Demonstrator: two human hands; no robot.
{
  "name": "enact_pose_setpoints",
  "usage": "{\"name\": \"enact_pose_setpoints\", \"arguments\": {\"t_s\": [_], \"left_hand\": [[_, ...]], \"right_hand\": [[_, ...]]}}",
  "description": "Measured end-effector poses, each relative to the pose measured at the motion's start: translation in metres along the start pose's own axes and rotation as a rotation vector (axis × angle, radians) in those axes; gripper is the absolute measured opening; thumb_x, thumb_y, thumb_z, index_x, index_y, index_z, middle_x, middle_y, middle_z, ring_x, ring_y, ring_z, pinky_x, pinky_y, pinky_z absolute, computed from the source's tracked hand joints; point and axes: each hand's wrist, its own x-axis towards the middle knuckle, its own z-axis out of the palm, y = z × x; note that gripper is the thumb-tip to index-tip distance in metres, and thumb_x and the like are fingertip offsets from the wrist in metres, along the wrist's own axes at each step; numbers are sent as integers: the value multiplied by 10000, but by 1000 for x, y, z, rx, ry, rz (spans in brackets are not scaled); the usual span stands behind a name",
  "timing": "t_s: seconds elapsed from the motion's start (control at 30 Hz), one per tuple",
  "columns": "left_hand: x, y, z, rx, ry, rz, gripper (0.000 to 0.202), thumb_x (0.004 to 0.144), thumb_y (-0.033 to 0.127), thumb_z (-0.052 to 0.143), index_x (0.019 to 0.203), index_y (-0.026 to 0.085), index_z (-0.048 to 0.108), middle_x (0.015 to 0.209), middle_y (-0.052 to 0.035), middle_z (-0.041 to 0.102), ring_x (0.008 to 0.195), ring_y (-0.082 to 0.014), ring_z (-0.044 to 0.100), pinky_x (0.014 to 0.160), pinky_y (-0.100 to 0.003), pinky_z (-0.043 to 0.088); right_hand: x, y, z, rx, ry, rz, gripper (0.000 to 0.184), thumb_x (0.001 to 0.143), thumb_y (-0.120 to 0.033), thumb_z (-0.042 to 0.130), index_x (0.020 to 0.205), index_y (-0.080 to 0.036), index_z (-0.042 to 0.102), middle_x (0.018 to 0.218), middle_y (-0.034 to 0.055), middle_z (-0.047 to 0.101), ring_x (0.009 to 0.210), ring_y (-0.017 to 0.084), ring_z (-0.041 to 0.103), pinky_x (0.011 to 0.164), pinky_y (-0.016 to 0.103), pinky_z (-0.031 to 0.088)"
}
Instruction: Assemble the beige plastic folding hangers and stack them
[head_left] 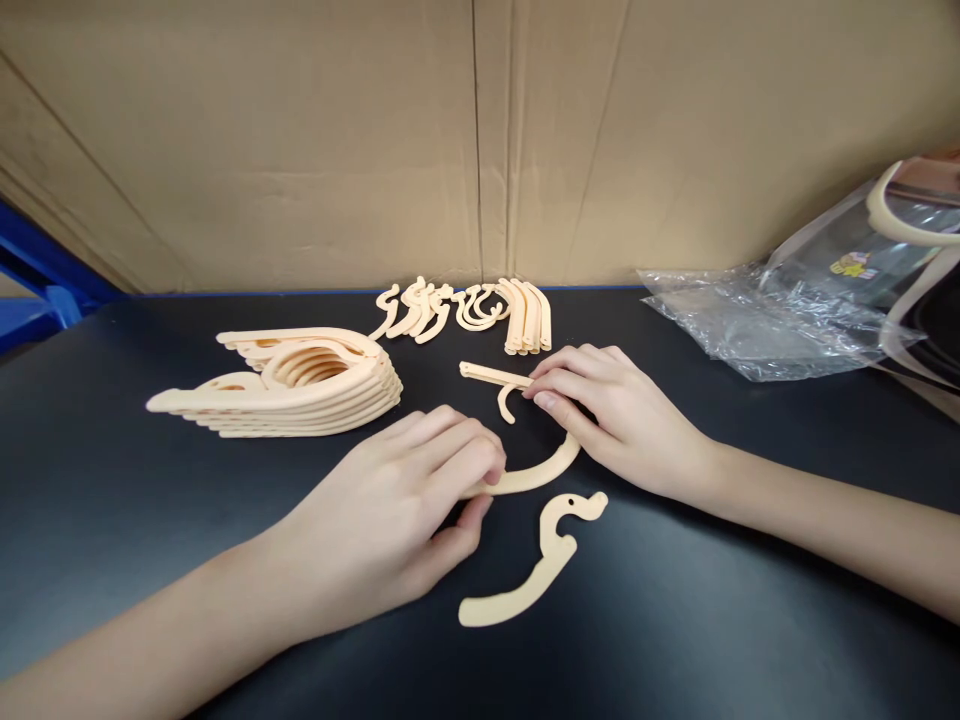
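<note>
My left hand (420, 500) is closed with its fingers pinching one end of a cream plastic folding hanger (536, 478), low over the black table. My right hand (619, 415) is closed on the same hanger near its other arm (487, 373); its palm and fingers cover the joint. A small hook (507, 404) curves out below that arm, left of the right fingertips. Just in front of both hands lies a loose curved hanger piece (517, 597) with a hook-shaped end, touched by neither hand.
A neat stack of folded cream hangers (330, 395) stands to the left. Along the back lie loose hook pieces (420, 308) and a row of curved arms (527, 315). Clear plastic bags (780, 320) spread at the right, and cardboard (300, 150) rises behind the black table (337, 670).
</note>
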Motion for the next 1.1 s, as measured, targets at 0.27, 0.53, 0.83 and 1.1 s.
{"name": "enact_pose_setpoints", "arguments": {"t_s": [0.27, 0.53, 0.83, 1.1], "left_hand": [[-1, -4, -3, 512, 113, -105, 158, 993, 226, 468, 952, 163, 606, 848, -45, 670, 704, -208, 621, 584, -326, 415], [-1, -3, -3, 377, 25, -189, 302, 1008, 352, 419, 1049, 162, 650, 959, -88, 684, 840, -284, 671, 610, -383, 491], [-3, -7, 3, 120, 51, -274, 187, 984, 267, 506, 1127, 203, 609, 1099, -49, 680, 933, -228, 659, 742, -380, 540], [-4, -8, 1, 205, 48, -171, 264, 1015, 190, 414, 1150, 145, 636, 1138, -78, 723, 973, -262, 682, 772, -421, 572]], "right_hand": [[-1, -2, -2, 13, 31, -69, 248, 1037, -262, 440, 959, -168, 656, 969, 43, 713, 904, 192, 621, 877, 372, 373], [-3, -2, -3, 135, 103, -199, 241, 1037, -235, 421, 980, -165, 644, 897, 41, 725, 806, 168, 632, 854, 372, 409], [-3, -4, -1, 99, 50, -349, 228, 1009, -193, 461, 1111, -147, 660, 1028, 88, 704, 906, 198, 607, 814, 351, 497], [-3, -4, -4, 125, 49, -416, 280, 1006, -264, 507, 826, -136, 679, 946, 82, 706, 830, 181, 588, 765, 330, 467]]}}
